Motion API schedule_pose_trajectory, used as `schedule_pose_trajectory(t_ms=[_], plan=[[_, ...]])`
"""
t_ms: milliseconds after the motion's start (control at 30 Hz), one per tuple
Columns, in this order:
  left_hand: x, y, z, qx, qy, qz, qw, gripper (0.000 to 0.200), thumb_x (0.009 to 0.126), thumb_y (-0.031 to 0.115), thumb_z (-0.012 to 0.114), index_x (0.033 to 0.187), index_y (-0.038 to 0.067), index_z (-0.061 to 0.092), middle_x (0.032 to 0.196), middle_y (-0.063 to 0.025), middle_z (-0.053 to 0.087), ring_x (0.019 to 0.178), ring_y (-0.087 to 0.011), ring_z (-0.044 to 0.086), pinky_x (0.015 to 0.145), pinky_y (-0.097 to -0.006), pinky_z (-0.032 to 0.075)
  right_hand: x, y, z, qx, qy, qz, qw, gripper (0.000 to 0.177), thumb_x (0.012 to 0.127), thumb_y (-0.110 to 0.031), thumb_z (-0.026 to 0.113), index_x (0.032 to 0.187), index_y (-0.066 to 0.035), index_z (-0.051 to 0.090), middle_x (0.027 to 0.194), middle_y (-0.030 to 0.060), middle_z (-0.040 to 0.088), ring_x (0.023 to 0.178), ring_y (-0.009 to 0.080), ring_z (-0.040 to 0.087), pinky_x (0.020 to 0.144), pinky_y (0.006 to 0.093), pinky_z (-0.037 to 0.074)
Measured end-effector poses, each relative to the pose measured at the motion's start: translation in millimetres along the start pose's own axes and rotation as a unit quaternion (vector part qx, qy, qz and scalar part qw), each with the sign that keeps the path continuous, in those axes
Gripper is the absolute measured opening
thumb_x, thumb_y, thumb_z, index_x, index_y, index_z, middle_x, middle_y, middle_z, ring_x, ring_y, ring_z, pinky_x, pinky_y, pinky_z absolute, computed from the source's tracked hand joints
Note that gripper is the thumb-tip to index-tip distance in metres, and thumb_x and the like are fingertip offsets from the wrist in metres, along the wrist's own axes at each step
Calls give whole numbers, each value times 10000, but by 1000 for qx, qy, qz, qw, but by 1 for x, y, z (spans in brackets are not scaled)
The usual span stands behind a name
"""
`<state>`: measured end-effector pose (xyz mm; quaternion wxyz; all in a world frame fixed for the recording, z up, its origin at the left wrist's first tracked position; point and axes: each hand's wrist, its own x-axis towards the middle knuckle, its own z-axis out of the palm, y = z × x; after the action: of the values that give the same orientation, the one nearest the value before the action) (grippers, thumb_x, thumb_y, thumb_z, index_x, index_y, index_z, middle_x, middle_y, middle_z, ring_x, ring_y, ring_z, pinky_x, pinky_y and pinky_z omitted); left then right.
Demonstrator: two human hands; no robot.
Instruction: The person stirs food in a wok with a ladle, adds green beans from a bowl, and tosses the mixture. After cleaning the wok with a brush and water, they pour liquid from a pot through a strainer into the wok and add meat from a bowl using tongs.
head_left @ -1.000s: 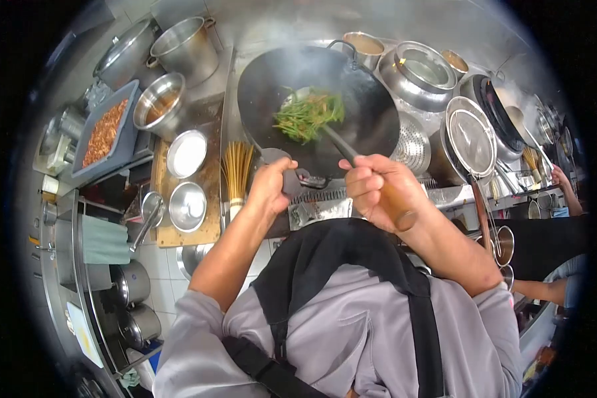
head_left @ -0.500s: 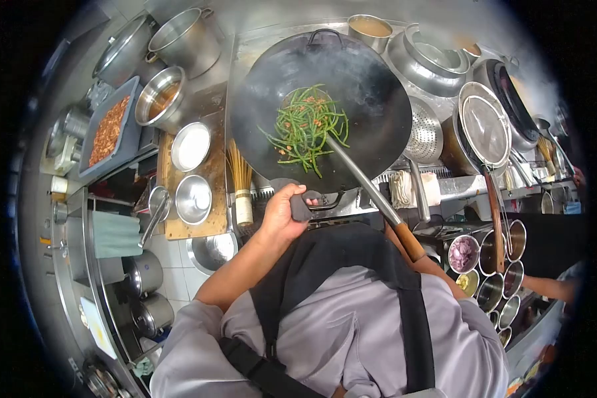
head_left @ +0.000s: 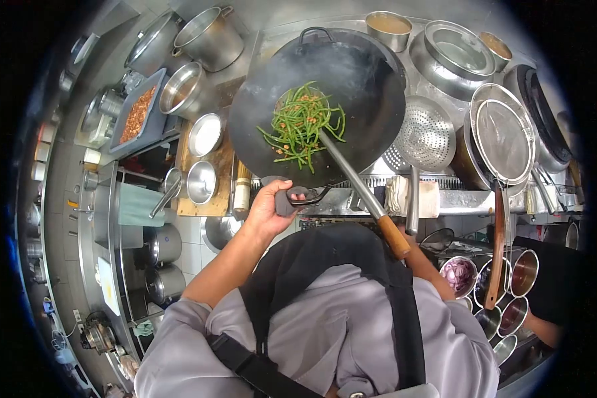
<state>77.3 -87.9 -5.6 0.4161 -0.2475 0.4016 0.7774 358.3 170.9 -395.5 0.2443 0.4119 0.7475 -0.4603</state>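
My left hand (head_left: pixel 275 204) is closed round the side handle of a big black wok (head_left: pixel 371 119), with a dark folded cloth (head_left: pixel 286 201) between palm and handle. Green beans (head_left: pixel 305 123) with small brown bits lie in the wok. A ladle (head_left: pixel 361 189) rests with its bowl end among the beans, its wooden grip pointing towards my body. The right forearm reaches forward beneath that grip, but my right hand is hidden behind the ladle handle and apron. Behind the wok's right rim, a second dark curved edge shows.
On the right are a perforated strainer (head_left: pixel 424 132), a mesh sieve (head_left: pixel 504 142) and a bowl of sliced purple onion (head_left: pixel 458 275). Metal bowls (head_left: pixel 202 182) stand on a wooden board at left, near a grey tub (head_left: pixel 138 113) of brown food. Another person's arm (head_left: pixel 542 328) shows at right.
The view has turned, so the surroundings sit further right. Against the stove, the wok has shifted left and towards me, with my left hand still on its handle and the ladle in it.
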Motion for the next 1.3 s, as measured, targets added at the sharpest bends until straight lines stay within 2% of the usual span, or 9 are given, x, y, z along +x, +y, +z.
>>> schedule_pose_trajectory(t_ms=[33,67,167,233,333,433,733,967,1300], plan=[[-2,0,0,11,0,-15,1000,204,827,35,657,924,85,485,930,-148,558,742,-229,598,644,-294,559,-28,-24,-7,246,-6,-48,968,644,934,-510,473,1411,-79,443,1366,263,516,1270,409,497,1058,495,380],[1,1,-4,9,-4,-18,1000,204,827,35,657,924,85,485,930,-148,558,742,-229,598,644,-294,559,75,45,64,227,65,-219,947,621,913,-485,557,1310,-11,508,1187,285,608,1112,431,597,942,431,478],[13,1,-22,22,-39,-29,999,233,839,64,668,972,80,478,945,-210,586,753,-259,630,636,-286,562,-193,-177,-74,216,-46,-258,941,456,975,-348,543,1257,9,563,1138,208,653,1084,299,637,919,385,503],[16,1,-27,21,-51,-35,998,241,850,87,671,996,67,480,948,-248,610,715,-259,636,639,-288,562,-239,-209,-87,543,-125,-175,812,389,997,-265,530,1299,-21,539,1083,176,667,1015,245,655,871,342,522],[14,2,-30,-29,-71,-161,984,224,863,91,644,1019,45,490,985,-281,625,680,-224,629,638,-288,562,-288,-275,-113,652,-212,-106,720,383,977,-212,568,1317,-46,508,902,107,644,768,186,647,685,282,524],[15,7,-44,46,-115,-173,977,179,848,64,593,998,9,511,1007,-294,624,661,-172,619,651,-285,564,-299,-302,-106,581,-311,-147,738,404,951,-184,589,1322,-62,487,723,18,518,529,92,495,492,232,417],[7,72,-77,112,-209,-165,957,163,805,111,584,906,-15,564,878,-211,652,638,-227,611,601,-333,556,-379,-342,1,536,8,-232,812,538,878,-42,565,1396,-53,420,646,13,410,417,87,387,388,243,333],[-26,72,-71,195,-271,-236,912,139,813,103,584,848,-30,567,849,-186,652,672,-237,637,632,-332,562,-437,-350,42,762,-67,-266,587,398,937,-62,529,1331,-44,471,681,17,444,439,82,419,367,240,351],[-78,5,-69,435,-381,-367,728,202,823,136,542,840,-52,616,809,-187,667,698,-282,648,689,-377,557,-608,-339,172,784,205,-215,545,182,907,-88,584,1076,-69,519,672,11,476,477,101,475,369,252,359]])
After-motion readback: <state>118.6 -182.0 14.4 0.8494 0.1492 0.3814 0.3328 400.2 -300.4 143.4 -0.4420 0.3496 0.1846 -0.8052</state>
